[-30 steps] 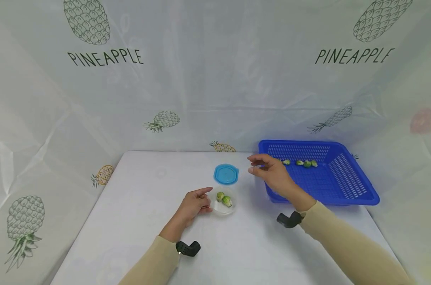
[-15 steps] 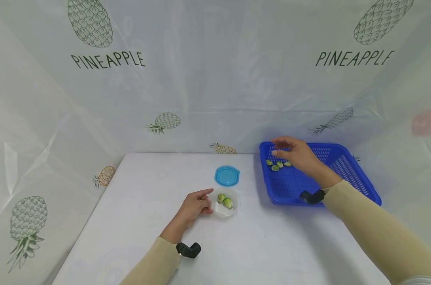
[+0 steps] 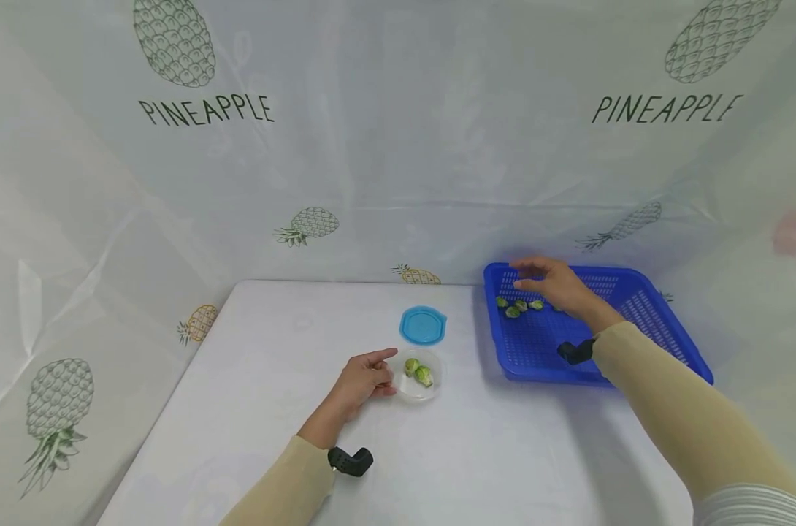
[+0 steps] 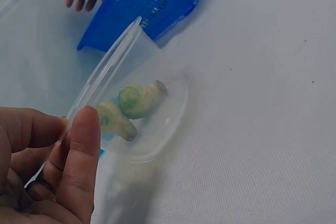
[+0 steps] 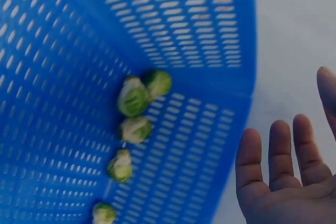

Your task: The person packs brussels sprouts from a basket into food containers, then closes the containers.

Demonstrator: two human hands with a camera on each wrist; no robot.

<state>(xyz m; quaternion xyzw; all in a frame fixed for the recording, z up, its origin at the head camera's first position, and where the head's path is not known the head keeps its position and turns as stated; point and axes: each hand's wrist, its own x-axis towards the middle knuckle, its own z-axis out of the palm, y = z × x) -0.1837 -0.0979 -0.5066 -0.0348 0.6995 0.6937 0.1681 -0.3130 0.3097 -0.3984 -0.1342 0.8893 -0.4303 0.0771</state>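
My left hand [image 3: 365, 380] pinches the rim of a small clear plastic bowl [image 3: 412, 393] on the table; the left wrist view shows thumb and fingers on either side of that rim. Two Brussels sprouts [image 3: 423, 375] lie inside the bowl. Over the left part of a blue plastic basket [image 3: 680, 351], my right hand [image 3: 556, 285] hovers with relaxed fingers and holds nothing. Several Brussels sprouts [image 5: 133, 98] sit along the basket's far wall, some of them partly hidden by the hand in the head view.
A light blue lid [image 3: 423, 326] lies flat just behind the bowl. White sheeting [image 3: 398, 146] printed with pineapples rises behind and beside the white table [image 3: 266, 343]. The basket fills the table's back right corner.
My right hand has moved right, from the basket's left edge to above its inside, and then barely shifted. The left hand and bowl have stayed in place.
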